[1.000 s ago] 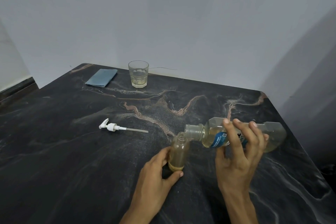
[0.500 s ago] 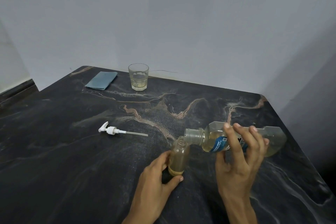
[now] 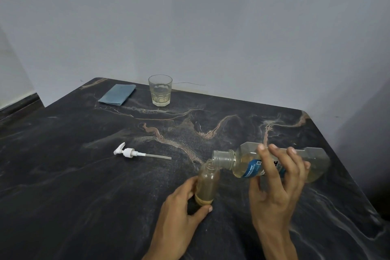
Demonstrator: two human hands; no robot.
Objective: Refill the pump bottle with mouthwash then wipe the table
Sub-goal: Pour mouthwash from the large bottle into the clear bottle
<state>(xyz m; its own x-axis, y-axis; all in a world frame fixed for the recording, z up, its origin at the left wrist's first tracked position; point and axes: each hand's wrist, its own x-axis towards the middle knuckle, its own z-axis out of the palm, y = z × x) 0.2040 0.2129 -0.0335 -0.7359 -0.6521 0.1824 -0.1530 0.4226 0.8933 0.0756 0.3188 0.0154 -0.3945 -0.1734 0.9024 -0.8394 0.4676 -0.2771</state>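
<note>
Mouthwash bottle point(image 3: 272, 162) gripped by right hand point(image 3: 274, 186), tipped sideways, neck at mouth of pump bottle point(image 3: 206, 186). Pump bottle held upright on table point(image 3: 84, 196) by left hand point(image 3: 181, 211). Pump head point(image 3: 130, 152) laid left; cloth point(image 3: 117, 97), glass point(image 3: 160, 93) at far edge.

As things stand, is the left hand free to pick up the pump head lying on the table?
Probably not yet: the left hand grips the small bottle being filled. The pump head itself lies unobstructed to its left.
</note>
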